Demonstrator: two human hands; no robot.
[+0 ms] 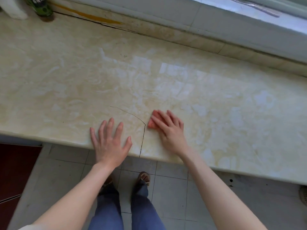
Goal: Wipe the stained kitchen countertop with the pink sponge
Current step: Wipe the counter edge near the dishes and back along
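Note:
A cream marble-patterned countertop (116,77) with yellowish stains fills most of the head view. The pink sponge (152,122) lies flat on it near the front edge, mostly covered by my right hand (169,130), whose fingers press down on top of it. My left hand (110,141) rests flat on the counter's front edge to the left, fingers spread, holding nothing. A thin dark crack (142,138) runs across the counter between the two hands.
A green bottle (42,6) and a white container (14,9) stand at the back left corner. A stained tiled upstand (166,25) and window sill (249,12) run along the back. Below the counter edge are grey floor tiles (169,188) and a dark red cabinet (15,171).

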